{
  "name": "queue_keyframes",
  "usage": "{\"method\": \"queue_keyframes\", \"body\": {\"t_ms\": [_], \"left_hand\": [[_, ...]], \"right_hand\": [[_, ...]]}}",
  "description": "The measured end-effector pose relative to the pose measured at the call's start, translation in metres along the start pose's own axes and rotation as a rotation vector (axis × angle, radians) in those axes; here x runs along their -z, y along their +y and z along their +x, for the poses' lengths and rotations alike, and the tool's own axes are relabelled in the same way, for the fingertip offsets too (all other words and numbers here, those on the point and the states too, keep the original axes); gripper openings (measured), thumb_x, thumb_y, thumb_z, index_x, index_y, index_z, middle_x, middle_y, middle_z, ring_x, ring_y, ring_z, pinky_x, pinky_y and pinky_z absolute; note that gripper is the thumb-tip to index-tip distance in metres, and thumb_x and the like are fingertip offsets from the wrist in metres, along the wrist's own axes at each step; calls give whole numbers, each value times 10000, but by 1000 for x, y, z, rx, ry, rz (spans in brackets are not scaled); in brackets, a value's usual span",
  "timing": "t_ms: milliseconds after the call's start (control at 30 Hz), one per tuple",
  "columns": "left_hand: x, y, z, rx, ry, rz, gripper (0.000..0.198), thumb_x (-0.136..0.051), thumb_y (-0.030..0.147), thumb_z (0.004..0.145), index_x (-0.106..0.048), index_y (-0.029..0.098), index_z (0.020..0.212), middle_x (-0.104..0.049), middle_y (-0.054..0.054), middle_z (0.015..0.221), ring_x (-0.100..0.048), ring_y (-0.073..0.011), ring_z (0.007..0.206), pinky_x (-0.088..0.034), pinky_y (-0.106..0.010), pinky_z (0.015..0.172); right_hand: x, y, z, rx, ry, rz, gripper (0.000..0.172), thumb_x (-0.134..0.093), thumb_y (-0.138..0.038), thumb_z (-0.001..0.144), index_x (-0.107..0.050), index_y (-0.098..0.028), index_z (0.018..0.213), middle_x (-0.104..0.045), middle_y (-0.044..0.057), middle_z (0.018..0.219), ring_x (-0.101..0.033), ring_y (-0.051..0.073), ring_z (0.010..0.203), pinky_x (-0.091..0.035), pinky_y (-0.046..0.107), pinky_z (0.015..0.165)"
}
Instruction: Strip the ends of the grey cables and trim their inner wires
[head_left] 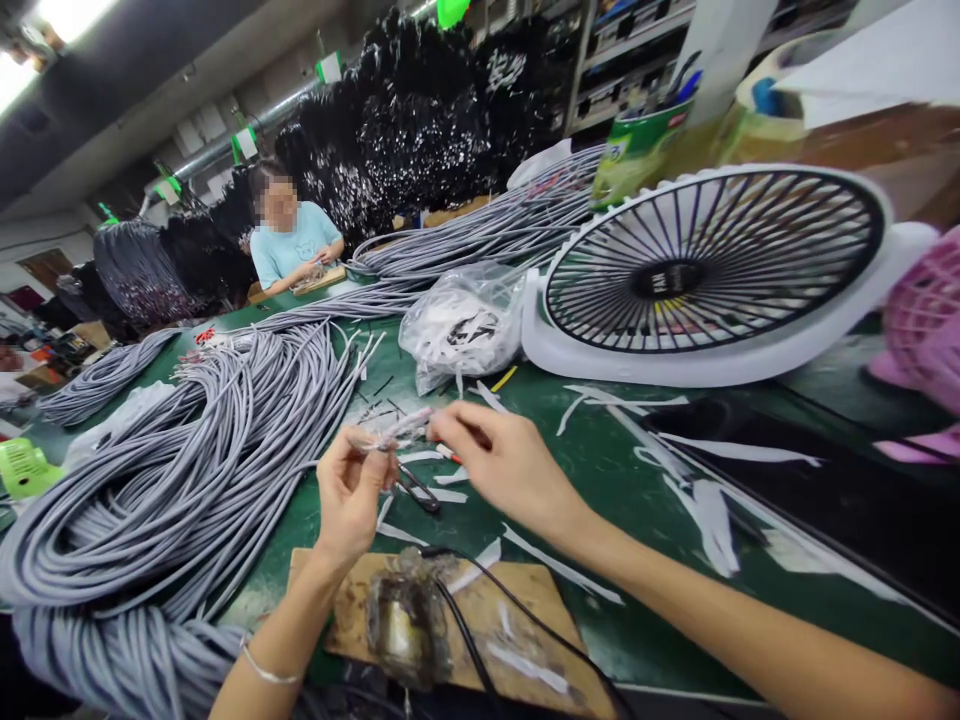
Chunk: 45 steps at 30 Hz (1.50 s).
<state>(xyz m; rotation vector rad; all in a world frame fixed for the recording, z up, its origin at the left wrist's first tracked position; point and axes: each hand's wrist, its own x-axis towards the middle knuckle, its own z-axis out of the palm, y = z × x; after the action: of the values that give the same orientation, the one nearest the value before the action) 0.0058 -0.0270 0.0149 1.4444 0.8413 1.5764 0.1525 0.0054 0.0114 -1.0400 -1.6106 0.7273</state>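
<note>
My left hand (356,490) is closed in a pinch on the end of a grey cable (306,466) that runs in from the coil on the left. My right hand (510,460) faces it a short way off, thumb and fingers pinched together near a thin pale strip (412,422) stretching between the two hands. Whether the strip is wire or tape is too blurred to tell. Just below the left fingertips lies a black looped handle (420,492), its other end hidden. White tape scraps (450,495) and dark clippings are scattered on the green table (480,540) around the hands.
A large coil of grey cables (247,450) fills the left side. A clear bag of white pieces (465,325) and a white fan (697,270) stand behind the hands. In front, a wooden board (540,600) carries a small metal device (409,620) with black cords. A co-worker (292,240) sits across the table.
</note>
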Motion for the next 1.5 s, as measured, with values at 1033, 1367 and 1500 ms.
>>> {"method": "queue_keyframes", "body": {"t_ms": [1033,1367,1500], "left_hand": [[0,3,0,-171,-112,388,132,-572,214,792,-522,158,683,-484,18,626,-457,-86,576,-381,-189,537],[4,4,1,-366,-290,602,79,-559,100,770,-550,161,720,-519,-1,631,-478,-109,602,-402,-233,563],[1,11,1,-585,-294,678,157,-538,16,750,-568,162,799,-536,-3,648,-479,-105,601,-417,-235,557]], "right_hand": [[17,-16,-16,614,111,-342,219,-488,-161,823,-652,-152,679,-660,26,611,-609,124,528,-461,215,521],[10,-3,-4,389,101,-381,274,-450,-189,842,-594,-158,611,-594,5,517,-502,98,423,-350,215,451],[8,2,0,354,115,-429,290,-407,-221,864,-605,-162,660,-642,31,603,-550,117,498,-356,222,506]]}}
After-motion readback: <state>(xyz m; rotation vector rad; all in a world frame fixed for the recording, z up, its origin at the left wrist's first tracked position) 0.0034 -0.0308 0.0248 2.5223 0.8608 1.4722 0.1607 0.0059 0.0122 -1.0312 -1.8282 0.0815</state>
